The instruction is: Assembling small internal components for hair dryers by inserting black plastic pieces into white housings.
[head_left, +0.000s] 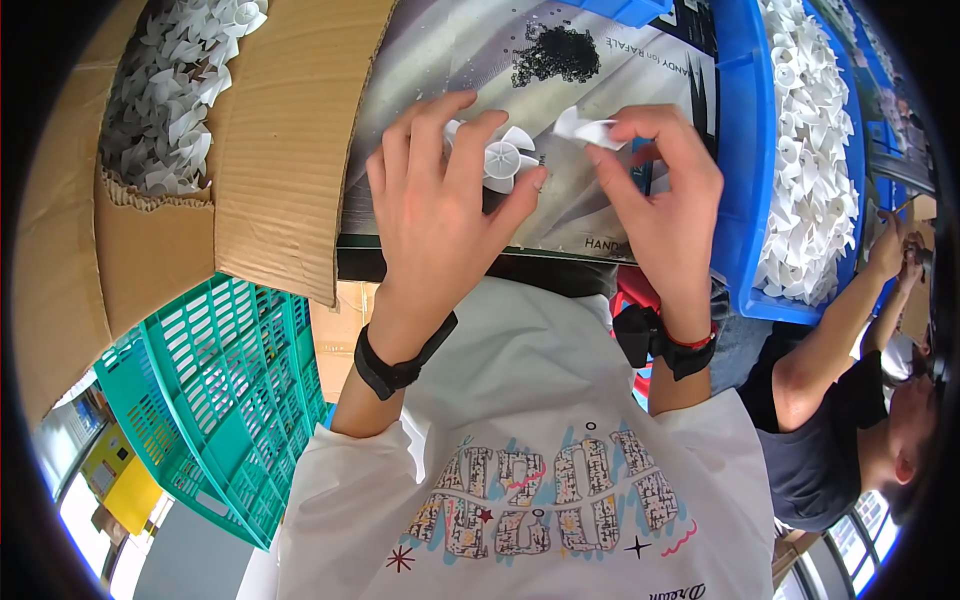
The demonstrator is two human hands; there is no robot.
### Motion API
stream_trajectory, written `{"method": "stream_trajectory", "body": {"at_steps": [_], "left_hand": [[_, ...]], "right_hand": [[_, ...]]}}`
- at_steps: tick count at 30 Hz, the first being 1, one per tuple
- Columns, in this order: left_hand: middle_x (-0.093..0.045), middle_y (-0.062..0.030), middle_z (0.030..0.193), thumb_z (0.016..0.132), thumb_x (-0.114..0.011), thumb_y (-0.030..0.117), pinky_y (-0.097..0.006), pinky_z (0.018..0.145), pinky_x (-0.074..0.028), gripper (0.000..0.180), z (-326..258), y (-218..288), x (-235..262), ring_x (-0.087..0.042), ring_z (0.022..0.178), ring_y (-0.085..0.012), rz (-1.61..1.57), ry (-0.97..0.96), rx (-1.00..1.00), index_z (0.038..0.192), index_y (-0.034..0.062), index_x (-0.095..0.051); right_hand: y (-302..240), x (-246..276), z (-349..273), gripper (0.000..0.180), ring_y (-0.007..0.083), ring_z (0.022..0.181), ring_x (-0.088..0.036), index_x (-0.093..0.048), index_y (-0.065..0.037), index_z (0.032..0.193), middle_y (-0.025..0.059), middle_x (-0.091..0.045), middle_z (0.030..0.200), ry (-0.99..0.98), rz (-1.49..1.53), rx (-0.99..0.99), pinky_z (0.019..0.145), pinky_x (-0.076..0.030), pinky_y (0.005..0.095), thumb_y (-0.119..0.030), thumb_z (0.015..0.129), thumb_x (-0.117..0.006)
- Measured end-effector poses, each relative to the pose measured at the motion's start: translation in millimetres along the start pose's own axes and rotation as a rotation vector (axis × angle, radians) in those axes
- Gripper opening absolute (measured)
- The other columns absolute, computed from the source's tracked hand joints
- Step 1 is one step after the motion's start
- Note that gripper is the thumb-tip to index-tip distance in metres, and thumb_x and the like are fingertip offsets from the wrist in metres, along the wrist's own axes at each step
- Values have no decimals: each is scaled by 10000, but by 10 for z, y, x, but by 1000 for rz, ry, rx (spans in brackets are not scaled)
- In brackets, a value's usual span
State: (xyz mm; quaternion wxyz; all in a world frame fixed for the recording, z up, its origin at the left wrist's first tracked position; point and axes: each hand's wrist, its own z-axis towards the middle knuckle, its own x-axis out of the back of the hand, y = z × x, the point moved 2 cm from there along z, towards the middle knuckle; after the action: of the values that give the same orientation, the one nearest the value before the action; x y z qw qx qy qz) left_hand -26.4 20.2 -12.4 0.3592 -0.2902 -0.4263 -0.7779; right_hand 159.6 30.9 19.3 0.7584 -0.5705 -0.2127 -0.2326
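My left hand (435, 180) is spread over the work surface, its fingers apart and bent. A white fan wheel (505, 158), with several curved blades round a ringed hub, sits between its thumb and index finger. Part of another white piece (452, 130) shows between the fingers. My right hand (665, 175) pinches a second white fan wheel (585, 130) between thumb and index finger, tilted and slightly blurred. Beyond both hands lies a pile of small black rings (560, 55) on the printed board (420, 60).
Left stands a cardboard box (280, 130) with white fan wheels (180, 90) inside. A blue bin (738, 200) full of white fan wheels (808, 160) borders the right side. A green slatted crate (215, 390) is lower left. Another person (830, 420) works at far right.
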Motion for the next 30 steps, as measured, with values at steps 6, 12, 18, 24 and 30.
{"method": "stream_trajectory", "body": {"at_steps": [6,12,18,24,30], "left_hand": [[-551,-50,1230,726,-799,316,-442,884,-395,464,-7,-8,-17,-504,1117,-303,19,13,-11,1109,123,-621],[-545,-51,1230,712,-803,301,-444,884,-396,471,5,2,-8,-501,1118,-309,14,9,-15,1111,130,-619],[-517,-69,1266,687,-816,266,-444,873,-403,477,22,12,20,-494,1123,-321,9,5,-26,1104,135,-627],[-528,-80,1294,687,-828,203,-415,884,-413,476,18,10,37,-509,1105,-303,1,-21,-8,1119,132,-639],[-534,-78,1291,675,-833,176,-421,904,-418,487,14,10,38,-511,1108,-310,-13,-4,-31,1121,131,-640]], "right_hand": [[55,-20,11,201,248,838,-575,-613,-33,841,72,-578,976,35,-295,327,688,-482,320,98,708,-687],[127,19,-8,206,228,799,-588,-617,-22,842,70,-581,989,39,-235,292,654,-477,311,134,714,-661],[103,78,17,182,216,808,-604,-614,-10,826,73,-602,959,219,-203,337,658,-484,283,128,717,-664],[112,75,0,163,214,862,-619,-617,-15,801,77,-631,971,180,-281,320,711,-490,291,118,716,-659],[91,118,-37,156,194,886,-622,-634,-13,833,74,-638,998,229,-240,285,744,-493,277,113,745,-662]]}}
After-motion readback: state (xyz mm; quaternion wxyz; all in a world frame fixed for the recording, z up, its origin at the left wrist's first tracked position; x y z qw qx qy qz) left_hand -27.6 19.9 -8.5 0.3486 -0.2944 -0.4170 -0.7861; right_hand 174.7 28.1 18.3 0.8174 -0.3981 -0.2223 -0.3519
